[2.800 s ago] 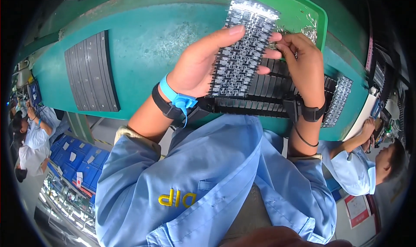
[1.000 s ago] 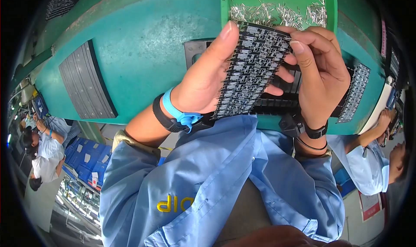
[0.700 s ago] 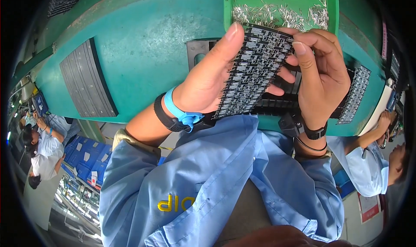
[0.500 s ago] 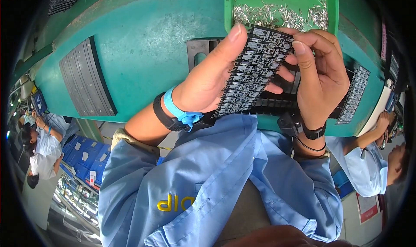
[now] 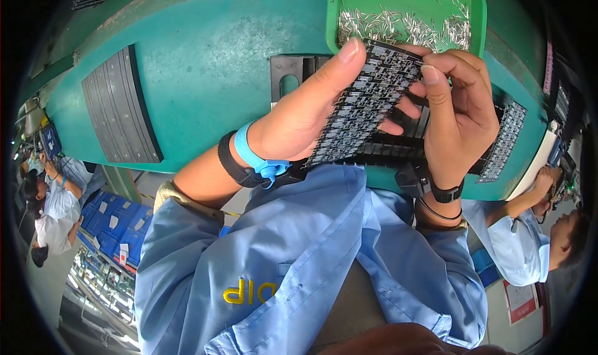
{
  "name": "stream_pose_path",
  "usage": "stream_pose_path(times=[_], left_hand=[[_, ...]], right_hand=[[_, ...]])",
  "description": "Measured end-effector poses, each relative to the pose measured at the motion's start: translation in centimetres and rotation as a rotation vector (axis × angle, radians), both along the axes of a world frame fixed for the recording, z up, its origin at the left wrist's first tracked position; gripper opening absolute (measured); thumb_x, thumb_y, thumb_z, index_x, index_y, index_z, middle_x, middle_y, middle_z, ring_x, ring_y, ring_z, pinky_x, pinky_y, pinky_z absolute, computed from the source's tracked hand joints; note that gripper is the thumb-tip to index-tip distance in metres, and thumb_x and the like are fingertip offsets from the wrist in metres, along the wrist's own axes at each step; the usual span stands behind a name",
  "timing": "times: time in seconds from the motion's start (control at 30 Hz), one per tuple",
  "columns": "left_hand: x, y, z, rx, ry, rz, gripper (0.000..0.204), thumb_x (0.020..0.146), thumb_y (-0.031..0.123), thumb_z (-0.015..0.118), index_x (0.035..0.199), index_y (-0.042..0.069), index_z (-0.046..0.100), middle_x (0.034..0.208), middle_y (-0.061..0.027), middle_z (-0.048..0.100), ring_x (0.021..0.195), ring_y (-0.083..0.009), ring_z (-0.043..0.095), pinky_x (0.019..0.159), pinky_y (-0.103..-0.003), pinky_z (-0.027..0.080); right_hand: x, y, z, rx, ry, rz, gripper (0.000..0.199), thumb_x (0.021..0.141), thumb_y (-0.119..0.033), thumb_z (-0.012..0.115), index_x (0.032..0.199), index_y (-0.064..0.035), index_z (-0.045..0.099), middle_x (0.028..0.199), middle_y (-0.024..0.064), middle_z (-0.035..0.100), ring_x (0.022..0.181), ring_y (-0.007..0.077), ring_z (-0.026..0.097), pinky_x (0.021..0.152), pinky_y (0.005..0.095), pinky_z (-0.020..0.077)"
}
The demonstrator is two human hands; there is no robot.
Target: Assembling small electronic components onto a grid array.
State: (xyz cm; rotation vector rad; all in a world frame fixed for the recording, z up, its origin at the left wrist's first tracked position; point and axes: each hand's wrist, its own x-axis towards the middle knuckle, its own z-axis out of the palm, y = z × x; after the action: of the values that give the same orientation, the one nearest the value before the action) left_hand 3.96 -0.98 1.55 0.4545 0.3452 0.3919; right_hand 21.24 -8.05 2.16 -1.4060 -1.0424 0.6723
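My left hand [image 5: 296,115] supports a black circuit board panel [image 5: 364,99] with rows of small pale markings, held tilted above the bench. Its thumb lies along the panel's upper left edge, while other fingers show past the right edge. At the panel's upper right corner, my right hand [image 5: 461,115] has its thumb and forefinger pinched together; whatever is between the tips is too small to make out. Just beyond the panel stands a green tray [image 5: 332,19] holding many thin silvery metal pins [image 5: 420,31].
A black fixture [image 5: 277,74] with a slot lies partly behind my hands. Dark grey strips [image 5: 121,109] rest on the green bench [image 5: 205,49] at left. Another board panel [image 5: 503,142] lies at right. One person [image 5: 523,230] works at right, others at far left beside blue bins [image 5: 115,221].
The whole view has shifted slightly. My left thumb and the panel's top sit a little further right and lower; the right hand keeps its pinch at the corner.
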Motion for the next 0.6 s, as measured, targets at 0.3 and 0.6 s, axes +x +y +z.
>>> stream_pose_path(times=[0.3,0.6], left_hand=[[-0.03,0.02,-0.04,-0.003,0.001,-0.002,0.071,0.109,0.062,0.032,0.151,0.007,0.047,0.133,-0.0080,0.062,0.115,-0.0180,0.064,0.098,-0.036,0.055],[-0.03,-0.02,-0.25,0.006,0.007,-0.008,0.071,0.110,0.061,0.031,0.151,0.006,0.047,0.133,-0.0079,0.062,0.115,-0.0181,0.064,0.098,-0.036,0.055]], right_hand=[[0.11,-0.01,-0.05,0.009,-0.071,0.013,0.010,0.095,0.006,0.070,0.104,0.0079,0.069,0.105,0.0104,0.064,0.080,0.0127,0.066,0.066,0.0237,0.0541],[-0.14,0.08,0.44,-0.027,0.003,0.019,0.008,0.096,0.005,0.069,0.103,0.0075,0.069,0.106,0.0111,0.064,0.079,0.0121,0.065,0.067,0.0230,0.0533]])
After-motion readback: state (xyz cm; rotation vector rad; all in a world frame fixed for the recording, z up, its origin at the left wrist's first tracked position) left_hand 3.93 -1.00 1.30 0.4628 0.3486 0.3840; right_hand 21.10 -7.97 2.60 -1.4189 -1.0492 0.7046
